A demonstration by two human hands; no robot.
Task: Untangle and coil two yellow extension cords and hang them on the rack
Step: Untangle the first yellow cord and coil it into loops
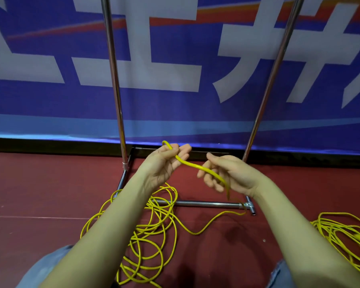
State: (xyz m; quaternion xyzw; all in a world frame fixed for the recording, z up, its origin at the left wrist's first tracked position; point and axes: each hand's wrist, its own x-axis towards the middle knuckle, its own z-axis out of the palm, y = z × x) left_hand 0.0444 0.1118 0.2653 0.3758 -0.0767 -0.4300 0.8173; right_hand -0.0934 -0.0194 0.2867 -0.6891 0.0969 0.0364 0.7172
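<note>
A thin yellow extension cord point(154, 235) sprawls in loose tangled loops on the dark red floor point(40, 183) in front of the chrome tube rack point(206, 204), one strand rising between the hands. The left hand point(164, 161) pinches its looped end above the rack's base; the right hand point(227, 173), fingers loosely curled, lets the strand run through. A second yellow cord point(345, 235) lies heaped right of the rack, which stands before a blue banner point(175, 104).

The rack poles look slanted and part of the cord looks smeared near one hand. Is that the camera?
Head view: wide-angle distortion splays the rack poles outward; the yellow cord blurs by the right hand, likely motion; it is sharp at the left hand; the poles show glare streaks.
</note>
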